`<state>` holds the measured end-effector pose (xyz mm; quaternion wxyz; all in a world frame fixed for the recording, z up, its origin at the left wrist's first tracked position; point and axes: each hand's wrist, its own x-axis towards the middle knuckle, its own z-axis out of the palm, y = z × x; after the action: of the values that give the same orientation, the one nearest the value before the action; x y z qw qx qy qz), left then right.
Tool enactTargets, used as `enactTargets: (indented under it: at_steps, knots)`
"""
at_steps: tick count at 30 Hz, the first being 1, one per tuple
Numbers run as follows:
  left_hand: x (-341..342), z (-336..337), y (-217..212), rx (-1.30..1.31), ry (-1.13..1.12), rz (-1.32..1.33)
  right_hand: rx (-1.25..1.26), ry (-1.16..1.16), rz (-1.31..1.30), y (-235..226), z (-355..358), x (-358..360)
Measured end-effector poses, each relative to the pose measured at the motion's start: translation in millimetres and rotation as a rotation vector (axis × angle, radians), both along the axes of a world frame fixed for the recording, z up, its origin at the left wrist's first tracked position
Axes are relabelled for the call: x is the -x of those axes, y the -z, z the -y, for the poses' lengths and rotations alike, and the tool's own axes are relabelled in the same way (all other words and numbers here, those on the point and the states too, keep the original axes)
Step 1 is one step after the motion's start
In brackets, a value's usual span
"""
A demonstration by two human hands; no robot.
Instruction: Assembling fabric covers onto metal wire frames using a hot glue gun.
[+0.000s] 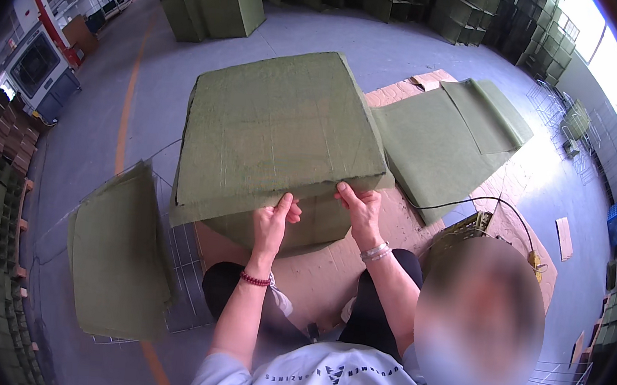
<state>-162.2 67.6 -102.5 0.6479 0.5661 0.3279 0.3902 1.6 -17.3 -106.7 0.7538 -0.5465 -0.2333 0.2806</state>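
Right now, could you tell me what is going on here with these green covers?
A person is working on a large box wrapped in olive green fabric, which sits on cardboard sheets on the floor. Both hands hold the cover's near edge: the left hand and the right hand pinch it side by side. More green fabric pieces lie flat to the right, and another stack rests on a wire rack on the left.

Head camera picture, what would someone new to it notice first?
First, the big olive-green fabric-covered box in the middle, with the left hand and right hand pressing its near edge, fingers on the cloth. Next, flat olive-green fabric sheets spread on the floor to the right, and a wire mesh basket draped with the same cloth at the left. Stacks of similar green boxes stand further back.
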Motion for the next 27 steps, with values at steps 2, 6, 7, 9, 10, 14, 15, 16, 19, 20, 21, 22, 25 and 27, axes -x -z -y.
enactTargets:
  at_steps: [2, 6, 7, 9, 10, 14, 15, 16, 19, 20, 21, 22, 25, 27]
  knots:
    - [-1, -1, 3, -0.04, -0.018, -0.026, -0.024, 0.012, 0.004, 2, -2, 0]
    - [-4, 1, 6, -0.042, -0.044, 0.005, 0.003, -0.057, -0.037, 7, 1, 1]
    - [-4, 1, 6, -0.039, -0.043, 0.016, 0.011, -0.106, -0.087, 8, 2, 2]
    - [-5, 2, 4, -0.043, -0.045, 0.033, -0.017, -0.136, -0.083, 0, -4, 15]
    - [-5, 2, 3, -0.048, -0.045, 0.049, -0.047, -0.164, -0.081, -2, -8, 21]
    - [-4, 1, 7, -0.065, -0.038, 0.036, -0.034, -0.133, -0.126, 2, -16, 37]
    - [-5, 1, 7, -0.073, -0.043, 0.043, -0.032, -0.138, -0.126, 3, -18, 39]
    - [-6, 1, 8, -0.081, -0.048, 0.05, -0.063, -0.104, -0.093, 3, -19, 41]
    - [-9, -1, 9, -0.121, -0.062, 0.042, -0.104, -0.046, -0.045, 5, -21, 45]
    - [-9, 0, 9, -0.124, -0.063, 0.045, -0.128, -0.018, -0.018, 4, -23, 45]
    - [-8, 1, 9, -0.116, -0.075, 0.046, -0.132, -0.02, -0.015, 4, -22, 45]
    - [-7, 2, 9, -0.108, -0.087, 0.047, -0.084, -0.036, -0.047, 4, -19, 47]
    - [-4, -1, 19, -0.125, -0.079, 0.005, 0.006, -0.092, -0.072, 8, -16, 58]
    - [-6, 0, 13, -0.11, -0.069, 0.038, 0.031, -0.046, -0.08, 7, -20, 65]
